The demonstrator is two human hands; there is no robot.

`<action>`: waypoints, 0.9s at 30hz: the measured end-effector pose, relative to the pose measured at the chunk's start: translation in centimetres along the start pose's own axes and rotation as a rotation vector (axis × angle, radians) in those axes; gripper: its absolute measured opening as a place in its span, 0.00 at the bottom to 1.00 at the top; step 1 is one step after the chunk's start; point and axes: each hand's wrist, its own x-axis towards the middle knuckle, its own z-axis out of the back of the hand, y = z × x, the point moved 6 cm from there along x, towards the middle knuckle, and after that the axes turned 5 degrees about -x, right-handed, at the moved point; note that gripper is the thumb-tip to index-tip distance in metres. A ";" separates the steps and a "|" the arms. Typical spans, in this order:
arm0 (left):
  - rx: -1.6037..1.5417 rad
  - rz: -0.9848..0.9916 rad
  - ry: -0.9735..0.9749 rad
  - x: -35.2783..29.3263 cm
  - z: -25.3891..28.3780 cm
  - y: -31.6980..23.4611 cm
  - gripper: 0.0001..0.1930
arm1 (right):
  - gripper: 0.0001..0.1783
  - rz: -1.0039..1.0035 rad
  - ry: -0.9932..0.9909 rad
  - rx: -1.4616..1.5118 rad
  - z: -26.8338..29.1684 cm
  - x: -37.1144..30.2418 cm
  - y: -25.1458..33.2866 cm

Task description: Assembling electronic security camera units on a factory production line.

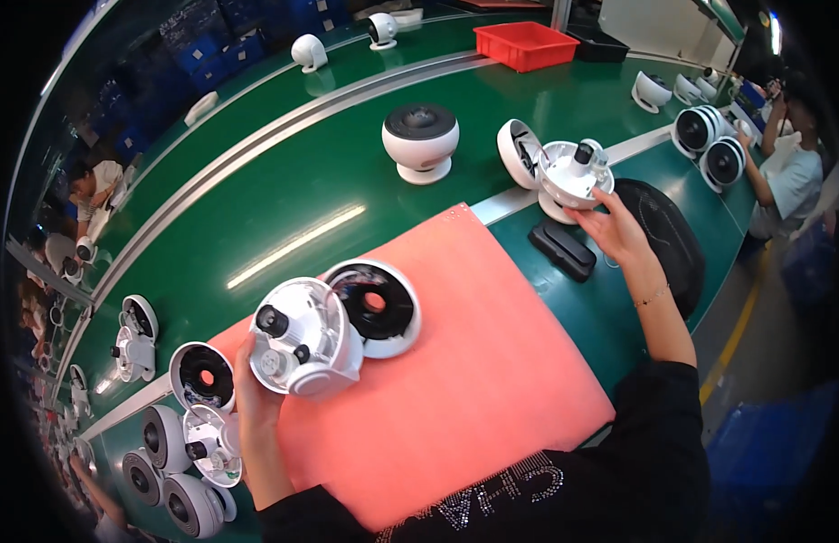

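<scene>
My left hand (259, 389) is closed round the side of an opened round white device (315, 317), which has a black lens and clear plastic parts inside. Its black-lined cover (383, 312) lies open beside it, over the pink mat (474, 362). At the right, my right hand (614, 231) grips the lower rim of a second opened white device (568, 185), which stands on its round foot. The cover (519, 152) of that one hangs open on its left. Below it lies a black glasses case (562, 252).
A whole white device with a dark top (421, 145) stands on the green table (284, 199). Several more cluster at lower left (166, 452) and at far right (700, 131). A red bin (525, 45) sits at the back. Beside my right arm lies a black mesh item (659, 235). Co-workers (786, 167) sit both sides.
</scene>
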 end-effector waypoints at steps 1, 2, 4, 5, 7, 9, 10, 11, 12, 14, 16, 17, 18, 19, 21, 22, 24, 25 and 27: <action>-0.017 0.048 0.091 -0.3 -0.5 0.6 0.20 | 0.26 0.013 -0.049 -0.064 0.5 -0.8 -0.5; 0.031 0.043 0.120 -0.6 -0.9 0.8 0.20 | 0.26 0.024 -0.028 -0.083 0.5 -1.5 -0.8; 0.047 0.050 0.086 -0.4 -1.4 1.8 0.19 | 0.26 0.008 -0.009 -0.122 0.3 -3.9 -1.3; 0.081 0.091 0.209 -0.2 -1.4 2.6 0.22 | 0.27 -0.007 -0.021 -0.185 0.6 -5.3 -1.5; 0.132 0.148 0.255 -0.1 -1.8 3.5 0.21 | 0.29 0.017 -0.048 -0.341 -0.1 -8.1 -1.2; 0.140 0.173 0.217 -0.3 -2.4 3.7 0.19 | 0.35 0.463 -0.270 -0.840 -0.6 -10.2 0.2; 0.151 0.183 0.156 -0.3 -2.7 3.9 0.18 | 0.39 0.722 -0.355 -1.180 -2.1 -11.7 0.9; 0.156 0.205 0.156 0.1 -2.8 4.1 0.17 | 0.43 1.002 -0.431 -1.517 -4.8 -13.8 1.6; 0.164 0.219 0.154 0.2 -2.7 3.9 0.17 | 0.47 1.034 -0.297 -1.422 -7.6 -15.3 1.1; 0.184 0.182 0.174 1.2 -2.0 4.4 0.17 | 0.44 1.034 0.318 -1.749 -14.3 -18.5 -2.4; 0.225 0.186 0.177 1.1 -3.7 3.7 0.18 | 0.31 1.262 0.927 -1.778 -17.0 -21.4 -6.7; 0.257 0.172 0.164 0.6 -4.1 2.8 0.19 | 0.29 1.316 1.011 -1.798 -18.1 -22.6 -8.7; 0.284 0.162 0.168 0.7 -4.5 2.7 0.19 | 0.27 1.370 1.082 -1.834 -18.1 -23.3 -10.6; 0.309 0.154 0.128 0.7 -4.4 2.6 0.20 | 0.27 1.370 1.093 -1.830 -17.9 -22.9 -11.0; 0.334 0.144 0.146 1.0 -4.2 2.6 0.21 | 0.23 1.499 1.105 -2.074 -17.5 -21.8 -12.3; 0.368 0.149 0.109 1.2 -3.9 2.5 0.21 | 0.24 1.460 1.070 -2.040 -17.2 -21.7 -12.5; 0.365 0.127 0.129 1.4 -3.8 2.3 0.21 | 0.24 1.439 1.078 -1.998 -16.7 -21.4 -12.7; 0.413 0.148 0.131 2.1 -3.3 2.5 0.22 | 0.25 1.419 1.064 -1.964 -16.4 -20.9 -12.6; 0.399 0.146 0.115 2.7 -3.3 2.8 0.24 | 0.24 1.454 1.062 -1.905 -15.9 -20.2 -12.7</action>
